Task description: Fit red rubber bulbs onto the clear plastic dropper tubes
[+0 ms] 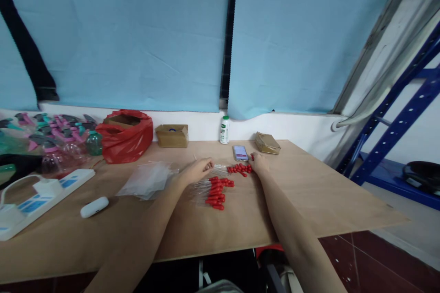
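My right hand [260,163] is closed at the far side of the droppers, with a small red rubber bulb [252,157] showing at its fingertips. My left hand [199,169] has its fingers curled together; a thin pale tip shows just behind it, and what it holds is hidden. Between the hands lies a bunch of clear tubes [222,170] beside a cluster of red bulbs [239,168]. Closer to me is a pile of clear droppers with red bulbs [216,192], the bulbs pointing right. Clear plastic bags [146,181] lie left of my left hand.
Behind the hands stand a phone [240,153] lying flat, a white bottle [224,130], an open cardboard box [172,136] and a cardboard packet [267,143]. Leftward are a red bag [127,137], spray bottles [70,146], a power strip [51,197] and a white case [94,207].
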A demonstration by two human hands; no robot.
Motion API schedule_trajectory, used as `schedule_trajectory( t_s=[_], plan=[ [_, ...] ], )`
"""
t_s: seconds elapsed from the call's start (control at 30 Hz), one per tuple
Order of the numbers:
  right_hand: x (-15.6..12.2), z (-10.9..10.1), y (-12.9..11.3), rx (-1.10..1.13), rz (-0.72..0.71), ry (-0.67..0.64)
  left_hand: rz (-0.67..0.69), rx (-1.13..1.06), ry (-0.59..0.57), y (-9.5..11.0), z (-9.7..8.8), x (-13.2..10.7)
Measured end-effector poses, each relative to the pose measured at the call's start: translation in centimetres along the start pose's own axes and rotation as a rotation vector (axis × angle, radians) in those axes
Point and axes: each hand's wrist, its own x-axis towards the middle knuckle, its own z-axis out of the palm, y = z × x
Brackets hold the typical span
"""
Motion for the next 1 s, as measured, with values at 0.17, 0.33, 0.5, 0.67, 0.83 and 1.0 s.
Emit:
schedule_trajectory(
  t_s=[0.17, 0.33, 0.5, 0.67, 0.83, 1.0],
  plan=[
    [-0.1, -0.6, -0.3, 0.109, 0.067, 0.093, -0.024, -0.018, 0.124, 0.1, -1.3, -0.5],
    [-0.8, -3.1, -3.4, 0.381, 0.000, 0.264, -0.052, -0.058, 0.197, 0.9, -2.1, -1.6],
    [-4.7, -4.6, -10.6, 0.955, -0.360, 0.052, -0.156, -0.149, 0.343, 1.8, -1.5, -1.8],
    [-9.1, -3.8, -15.6, 1.086, -0.512, -0.103, -0.179, -0.315, 0.422, 3.0, -0.3, -1.5],
    [-10.0, -2.8, -15.9, 1.135, -0.483, -0.087, -0.157, -0.349, 0.423, 4.2, -0.1, -1.7],
    [-10.1, -2.6, -15.6, 1.146, -0.450, -0.041, -0.133, -0.358, 0.424, 4.4, -0.4, -1.8]
  ],
)
